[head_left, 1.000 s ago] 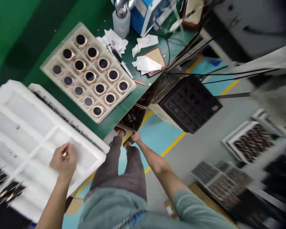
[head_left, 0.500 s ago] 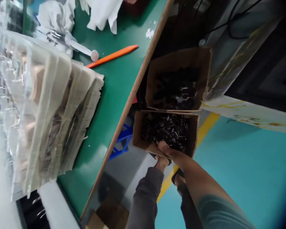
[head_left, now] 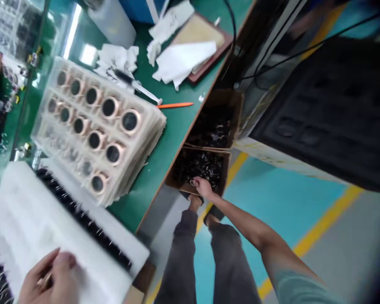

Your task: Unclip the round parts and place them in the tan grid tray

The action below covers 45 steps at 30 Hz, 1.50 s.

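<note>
My right hand (head_left: pixel 202 187) reaches down below the bench edge into a brown cardboard box (head_left: pixel 174 182) full of small dark parts with metal leads; its fingers are curled among them. My left hand (head_left: pixel 52 280) rests at the bottom left on a white foam tray (head_left: pixel 25 219), fingers closed around a small metallic item I cannot name. A row of dark leaded parts (head_left: pixel 82 217) lines the foam tray's edge.
A clear blister tray of copper-rimmed round parts (head_left: pixel 95 122) lies on the green bench (head_left: pixel 171 126). An orange stick (head_left: pixel 174 105), crumpled papers (head_left: pixel 177 63) and a white bottle (head_left: pixel 112 19) lie behind. A second cardboard box (head_left: pixel 218 114) and black tray (head_left: pixel 329 109) sit right.
The view swung back from the boxes to take in the bench. My right hand stays in the near box of parts; my left hand is in view again on the foam tray.
</note>
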Motion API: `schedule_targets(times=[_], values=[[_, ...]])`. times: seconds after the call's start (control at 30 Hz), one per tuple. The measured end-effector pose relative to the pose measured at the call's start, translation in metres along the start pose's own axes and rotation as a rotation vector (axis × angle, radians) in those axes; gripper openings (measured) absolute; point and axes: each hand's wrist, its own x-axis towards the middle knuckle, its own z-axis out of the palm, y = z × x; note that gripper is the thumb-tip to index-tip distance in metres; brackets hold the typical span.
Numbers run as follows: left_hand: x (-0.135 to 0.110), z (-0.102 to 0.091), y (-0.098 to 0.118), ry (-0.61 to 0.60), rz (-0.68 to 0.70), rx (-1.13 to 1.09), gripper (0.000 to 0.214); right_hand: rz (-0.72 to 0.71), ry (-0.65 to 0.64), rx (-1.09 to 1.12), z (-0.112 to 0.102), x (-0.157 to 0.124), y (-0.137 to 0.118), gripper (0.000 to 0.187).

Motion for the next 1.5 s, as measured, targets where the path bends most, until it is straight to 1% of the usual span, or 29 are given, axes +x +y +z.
schedule_targets(times=[0.03,0.07,0.1,0.13,0.2,0.27,0.3,0.33,0.37,0.4,0.43,0.47,0.53,0.57,0.6,0.67,0.7,0.73,0.8,0.83,0.9,0.97,1.03,1.1,1.17,1.23,1.3,1.4,1.5], values=[[0.000,-0.010,0.001,0.104,-0.019,-0.066,0.038,-0.025,-0.005,-0.056,-0.003,-0.028,-0.031,0.009],[-0.001,-0.020,0.004,0.185,-0.032,-0.137,0.033,-0.066,-0.023,-0.095,-0.005,-0.060,-0.066,0.013],[-0.002,-0.029,0.009,0.228,-0.031,-0.214,0.026,-0.122,-0.059,-0.128,-0.006,-0.094,-0.104,0.019],[-0.005,-0.039,0.018,0.184,-0.019,-0.284,0.021,-0.195,-0.115,-0.157,-0.005,-0.129,-0.142,0.026],[-0.011,-0.059,0.041,0.020,0.030,-0.445,0.016,-0.342,-0.249,-0.215,0.000,-0.197,-0.219,0.036],[-0.018,-0.079,0.068,-0.262,0.057,-0.639,0.018,-0.455,-0.376,-0.283,0.009,-0.252,-0.288,0.043],[-0.021,-0.089,0.079,-0.391,0.042,-0.738,0.018,-0.497,-0.425,-0.323,0.014,-0.274,-0.317,0.046],[-0.022,-0.098,0.089,-0.496,0.015,-0.837,0.017,-0.535,-0.462,-0.366,0.019,-0.291,-0.343,0.047],[-0.022,-0.106,0.095,-0.575,-0.015,-0.928,0.016,-0.569,-0.484,-0.411,0.024,-0.304,-0.364,0.047],[-0.021,-0.114,0.099,-0.616,-0.050,-1.011,0.015,-0.599,-0.490,-0.456,0.030,-0.314,-0.382,0.045],[-0.019,-0.119,0.100,-0.623,-0.078,-1.084,0.015,-0.623,-0.483,-0.497,0.036,-0.321,-0.396,0.043],[-0.015,-0.124,0.099,-0.604,-0.096,-1.144,0.014,-0.642,-0.468,-0.530,0.042,-0.326,-0.407,0.040],[-0.007,-0.128,0.090,-0.536,-0.116,-1.238,0.015,-0.657,-0.441,-0.562,0.054,-0.330,-0.420,0.037],[-0.003,-0.127,0.084,-0.532,-0.124,-1.275,0.017,-0.650,-0.435,-0.567,0.061,-0.330,-0.424,0.037],[0.002,-0.124,0.078,-0.569,-0.137,-1.308,0.018,-0.634,-0.434,-0.568,0.069,-0.329,-0.425,0.038],[0.010,-0.114,0.067,-0.707,-0.196,-1.366,0.021,-0.583,-0.409,-0.562,0.084,-0.324,-0.425,0.040],[0.014,-0.107,0.064,-0.762,-0.242,-1.396,0.023,-0.557,-0.368,-0.564,0.091,-0.320,-0.423,0.041],[0.017,-0.099,0.062,-0.784,-0.295,-1.435,0.025,-0.542,-0.310,-0.578,0.098,-0.316,-0.421,0.042],[0.025,-0.083,0.062,-0.748,-0.410,-1.537,0.029,-0.550,-0.193,-0.652,0.110,-0.306,-0.418,0.043],[0.029,-0.075,0.064,-0.722,-0.467,-1.594,0.030,-0.566,-0.158,-0.708,0.116,-0.300,-0.417,0.042],[0.038,-0.062,0.070,-0.700,-0.597,-1.694,0.031,-0.599,-0.145,-0.828,0.127,-0.287,-0.417,0.041],[0.048,-0.051,0.075,-0.710,-0.739,-1.753,0.030,-0.613,-0.146,-0.943,0.137,-0.272,-0.419,0.040],[0.057,-0.041,0.078,-0.725,-0.850,-1.785,0.026,-0.619,-0.124,-1.069,0.147,-0.257,-0.422,0.039],[0.064,-0.033,0.078,-0.741,-0.906,-1.812,0.024,-0.627,-0.101,-1.188,0.155,-0.244,-0.425,0.039],[0.069,-0.027,0.075,-0.754,-0.923,-1.842,0.023,-0.611,-0.083,-1.267,0.162,-0.232,-0.427,0.037],[0.069,-0.024,0.070,-0.752,-0.927,-1.869,0.024,-0.569,-0.071,-1.326,0.167,-0.222,-0.430,0.036],[0.063,-0.023,0.063,-0.724,-0.921,-1.889,0.026,-0.534,-0.073,-1.396,0.172,-0.211,-0.433,0.035],[0.042,-0.028,0.050,-0.672,-0.916,-1.895,0.025,-0.519,-0.096,-1.560,0.182,-0.195,-0.438,0.033],[0.019,-0.036,0.042,-0.629,-0.876,-1.913,0.022,-0.520,-0.131,-1.733,0.195,-0.183,-0.440,0.023]])
